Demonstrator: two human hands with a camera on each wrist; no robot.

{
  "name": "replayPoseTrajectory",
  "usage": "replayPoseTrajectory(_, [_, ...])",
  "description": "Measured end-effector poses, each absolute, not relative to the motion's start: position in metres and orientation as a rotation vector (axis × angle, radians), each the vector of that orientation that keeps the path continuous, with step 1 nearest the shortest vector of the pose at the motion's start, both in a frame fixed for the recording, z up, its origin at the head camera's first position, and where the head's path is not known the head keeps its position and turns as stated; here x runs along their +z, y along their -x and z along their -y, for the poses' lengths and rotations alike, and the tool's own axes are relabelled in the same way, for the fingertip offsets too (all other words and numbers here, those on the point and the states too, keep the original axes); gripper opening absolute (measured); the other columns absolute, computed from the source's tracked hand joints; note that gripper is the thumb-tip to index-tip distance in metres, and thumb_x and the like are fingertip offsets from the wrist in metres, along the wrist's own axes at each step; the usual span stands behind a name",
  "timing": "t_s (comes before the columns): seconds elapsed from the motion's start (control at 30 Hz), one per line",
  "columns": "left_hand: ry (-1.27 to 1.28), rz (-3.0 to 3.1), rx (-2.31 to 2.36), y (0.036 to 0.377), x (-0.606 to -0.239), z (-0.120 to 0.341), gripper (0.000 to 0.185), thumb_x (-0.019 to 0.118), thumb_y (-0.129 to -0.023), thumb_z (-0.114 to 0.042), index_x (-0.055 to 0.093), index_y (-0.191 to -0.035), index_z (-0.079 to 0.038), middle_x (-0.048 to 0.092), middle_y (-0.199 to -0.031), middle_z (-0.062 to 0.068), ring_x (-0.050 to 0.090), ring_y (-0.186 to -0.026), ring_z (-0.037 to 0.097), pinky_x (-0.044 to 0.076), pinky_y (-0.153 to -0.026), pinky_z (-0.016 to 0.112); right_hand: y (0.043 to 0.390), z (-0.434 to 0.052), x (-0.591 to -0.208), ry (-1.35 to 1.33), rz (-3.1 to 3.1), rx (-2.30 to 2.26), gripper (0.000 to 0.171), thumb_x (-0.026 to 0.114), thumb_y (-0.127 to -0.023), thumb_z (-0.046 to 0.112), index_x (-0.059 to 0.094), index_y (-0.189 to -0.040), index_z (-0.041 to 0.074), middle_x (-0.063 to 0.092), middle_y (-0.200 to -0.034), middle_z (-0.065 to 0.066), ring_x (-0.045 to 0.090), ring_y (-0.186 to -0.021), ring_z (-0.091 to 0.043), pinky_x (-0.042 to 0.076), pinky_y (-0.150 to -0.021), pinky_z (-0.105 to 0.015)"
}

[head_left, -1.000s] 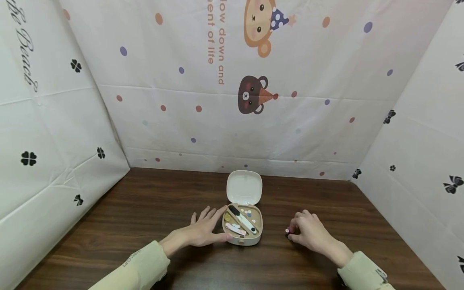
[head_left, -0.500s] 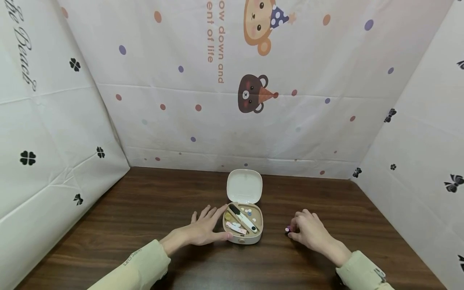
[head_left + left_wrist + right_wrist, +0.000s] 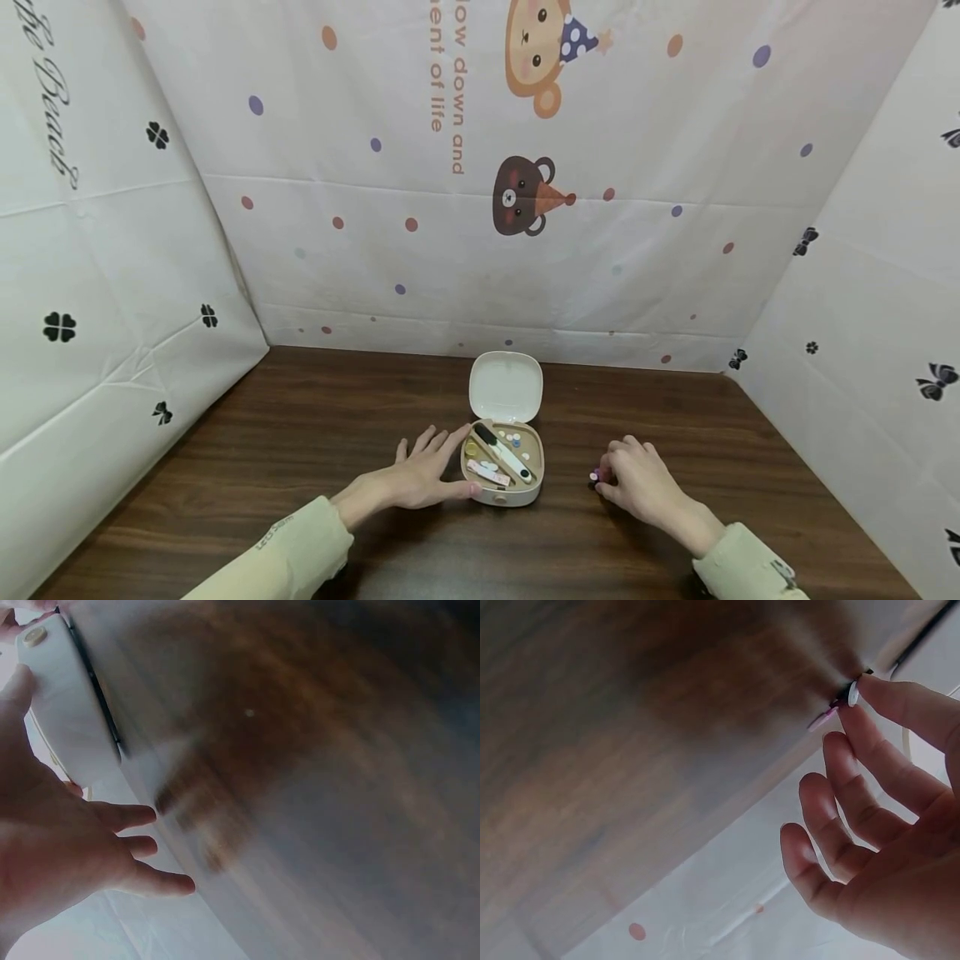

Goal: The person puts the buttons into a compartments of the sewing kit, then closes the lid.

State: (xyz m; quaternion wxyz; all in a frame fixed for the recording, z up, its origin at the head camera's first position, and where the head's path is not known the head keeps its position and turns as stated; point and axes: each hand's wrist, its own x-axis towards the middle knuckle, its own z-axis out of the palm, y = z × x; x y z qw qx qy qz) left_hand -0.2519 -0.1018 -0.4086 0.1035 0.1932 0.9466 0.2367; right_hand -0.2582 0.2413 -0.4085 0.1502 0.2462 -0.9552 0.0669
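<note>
A small off-white case (image 3: 517, 498) stands on the table with its lid (image 3: 506, 386) raised. Inside lie a white tool with a black end (image 3: 512, 461), small white and blue discs like buttons (image 3: 515, 440), a yellow round piece (image 3: 471, 449) and a pale pink-and-white strip (image 3: 487, 473). My left hand (image 3: 420, 482) rests against the case's left side, fingers spread and thumb at its front; the left wrist view shows the thumb near the round catch (image 3: 34, 636). To the right, my right hand (image 3: 643, 482) pinches a small purple, white and black item (image 3: 853, 693) at table level; its kind is unclear.
The dark wooden table (image 3: 337, 392) is bounded by a printed white cloth (image 3: 360, 258) at the back, with more cloth on the left (image 3: 112, 417) and right (image 3: 862, 400). Bare table lies between the case and my right hand.
Both hands stay almost in place. The small item in my right fingers shifts very slightly; the case and its contents stay put.
</note>
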Motion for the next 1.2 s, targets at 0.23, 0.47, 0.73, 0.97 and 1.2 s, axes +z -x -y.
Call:
replayPoseTrajectory(0.23, [-0.565,-2.797,0.682,0.254,-0.409,0.102,0.093,0.054,-0.084,-0.071,0.012,-0.156,-0.029,0.027,-0.156,0.022,0.012,-0.148,0.041,0.008,-0.108,0.074,0.259,-0.24,-0.411,-0.732,2.719,0.176,0.024,0.084,-0.069,0.017,0.062,-0.062,0.025,0.055,-0.07,0.012,0.043,-0.071,-0.008,0.034,-0.067,-0.03])
replayPoseTrajectory(0.47, [-0.564,-2.801,0.67,0.253,-0.407,0.101,0.092,0.054,-0.085,-0.07,0.014,-0.155,-0.026,0.028,-0.156,0.022,0.013,-0.148,0.04,0.008,-0.108,0.074,0.262,-0.244,-0.406,-0.806,2.765,0.259,0.024,0.083,-0.072,0.017,0.062,-0.063,0.026,0.056,-0.069,0.013,0.043,-0.069,-0.006,0.036,-0.065,-0.031])
replayPoseTrajectory(0.73, [-0.567,-2.798,0.673,0.252,-0.407,0.102,0.092,0.055,-0.085,-0.069,0.015,-0.155,-0.026,0.028,-0.156,0.022,0.013,-0.148,0.041,0.008,-0.108,0.074,0.271,-0.241,-0.396,-0.793,2.837,0.558,0.02,0.079,-0.077,0.016,0.064,-0.066,0.023,0.055,-0.072,0.013,0.041,-0.07,-0.005,0.034,-0.063,-0.022])
replayPoseTrajectory(0.97, [-0.569,-2.79,0.673,0.251,-0.408,0.102,0.093,0.054,-0.084,-0.07,0.013,-0.155,-0.026,0.027,-0.156,0.022,0.012,-0.148,0.041,0.007,-0.108,0.074,0.284,-0.234,-0.396,-0.807,2.854,0.794,0.015,0.076,-0.08,0.012,0.066,-0.069,0.016,0.058,-0.072,0.007,0.048,-0.057,0.001,0.041,-0.056,-0.02])
replayPoseTrajectory(1.2, [-0.563,-2.78,0.692,0.251,-0.408,0.102,0.093,0.054,-0.084,-0.07,0.011,-0.156,-0.029,0.026,-0.157,0.022,0.012,-0.149,0.041,0.007,-0.108,0.074,0.291,-0.224,-0.394,-0.737,2.871,1.009,0.011,0.075,-0.081,0.011,0.067,-0.072,0.011,0.061,-0.077,-0.001,0.055,-0.046,-0.006,0.047,-0.044,-0.022])
